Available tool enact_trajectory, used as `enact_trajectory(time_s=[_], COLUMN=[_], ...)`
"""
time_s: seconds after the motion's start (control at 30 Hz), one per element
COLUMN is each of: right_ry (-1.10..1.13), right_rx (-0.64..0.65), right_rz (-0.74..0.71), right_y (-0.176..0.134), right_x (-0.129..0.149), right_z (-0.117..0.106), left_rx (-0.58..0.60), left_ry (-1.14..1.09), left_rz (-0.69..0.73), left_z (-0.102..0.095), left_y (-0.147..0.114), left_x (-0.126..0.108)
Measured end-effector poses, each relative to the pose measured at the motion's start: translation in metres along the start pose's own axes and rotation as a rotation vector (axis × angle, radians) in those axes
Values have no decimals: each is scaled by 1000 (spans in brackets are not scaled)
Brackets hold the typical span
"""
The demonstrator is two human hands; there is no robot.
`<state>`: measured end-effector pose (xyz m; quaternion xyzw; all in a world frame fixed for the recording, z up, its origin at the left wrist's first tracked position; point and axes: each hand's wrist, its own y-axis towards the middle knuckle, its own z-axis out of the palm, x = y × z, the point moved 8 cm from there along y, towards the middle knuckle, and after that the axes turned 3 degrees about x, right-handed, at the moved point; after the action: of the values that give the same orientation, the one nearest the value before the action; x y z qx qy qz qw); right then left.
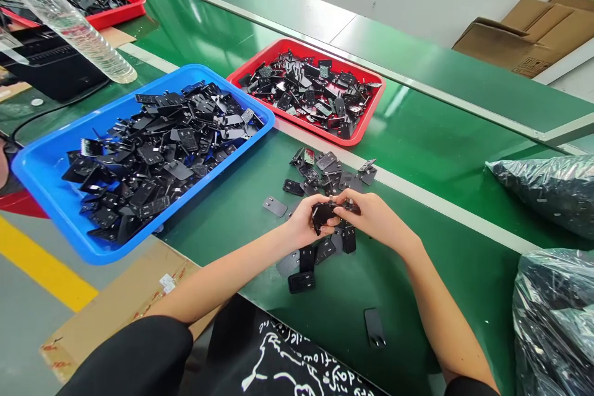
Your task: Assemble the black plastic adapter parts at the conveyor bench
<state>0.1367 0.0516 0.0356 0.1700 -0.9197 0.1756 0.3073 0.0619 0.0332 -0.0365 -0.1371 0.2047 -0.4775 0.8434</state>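
Observation:
My left hand (306, 221) is closed around a small black plastic part (323, 214), thumb and fingers at its edges. My right hand (364, 205) pinches dark plastic at the right side of the same spot; I cannot make out whether it is one piece or two. Just beyond my hands lies a loose pile of black plastic pieces (327, 164), flat plates with rounded corners, some with small prongs. More such plates (301, 281) lie below my hands on the green table (260, 260). One single plate (374, 327) rests apart, nearer my body.
A blue tray (99, 253) full of black parts stands at left. Behind it, a red tray (359, 133) holds more. Further left are a second red tray (134, 9) and a water bottle (69, 18). Filled plastic bags (552, 315) sit at right; a cardboard box (125, 297) is below.

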Motion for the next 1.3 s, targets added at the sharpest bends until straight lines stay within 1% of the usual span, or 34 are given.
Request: enact_trajectory(time_s=[0.2, 0.37, 0.67, 0.83, 0.97, 1.03, 1.17, 1.3], right_ry=[-45, -53, -57, 29, 141, 184, 266, 233], right_rx=[0, -9, 5, 39, 112, 128, 141, 184], right_rz=[19, 19, 8, 7, -4, -1, 42, 29], right_y=[1, 1, 1, 0, -2, -2, -5, -6], right_x=[2, 4, 5, 1, -4, -7, -12, -11], right_z=[2, 4, 7, 5, 4, 1, -4, -2], left_rx=[-49, -80, -52, -24, 40, 62, 29, 11], left_ry=[58, 53, 23, 32, 47, 60, 140, 270], left_rz=[-6, -15, -35, -42, -55, -54, -10, 54], left_z=[-2, -4, -2, 0, 4, 5, 4, 6], left_y=[-2, -4, -4, -4, -5, -5, -5, -5], left_x=[-3, -3, -1, 1, 3, 3, -2, -9])
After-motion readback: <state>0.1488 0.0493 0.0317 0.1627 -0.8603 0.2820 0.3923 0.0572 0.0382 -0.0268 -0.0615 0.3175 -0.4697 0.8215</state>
